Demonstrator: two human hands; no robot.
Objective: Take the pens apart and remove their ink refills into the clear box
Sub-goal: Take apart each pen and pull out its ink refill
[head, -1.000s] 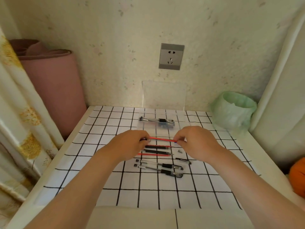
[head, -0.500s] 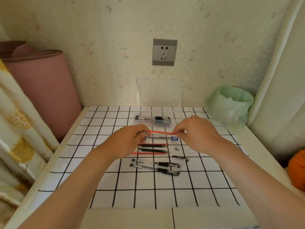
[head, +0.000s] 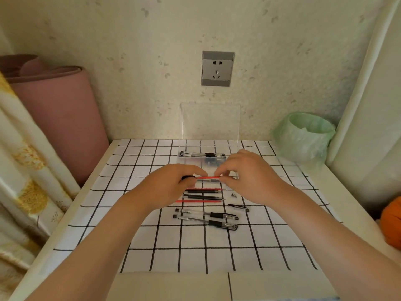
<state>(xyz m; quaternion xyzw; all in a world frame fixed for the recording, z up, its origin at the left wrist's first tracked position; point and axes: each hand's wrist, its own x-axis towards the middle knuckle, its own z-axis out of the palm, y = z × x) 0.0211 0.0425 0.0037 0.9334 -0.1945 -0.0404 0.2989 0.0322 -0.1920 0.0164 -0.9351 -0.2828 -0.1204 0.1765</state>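
Red refill held just short of the clear box (head: 210, 127)

I had my left hand (head: 173, 183) and right hand (head: 247, 177) each pinching an end of the red refill (head: 208, 177); best kept level, then released inside the box, beside its pens.

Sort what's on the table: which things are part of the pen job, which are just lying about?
Job: red refill in both hands; loose refills; two pens; clear box; cap; tip.
Lying about: bin; pink roll; orange thing.
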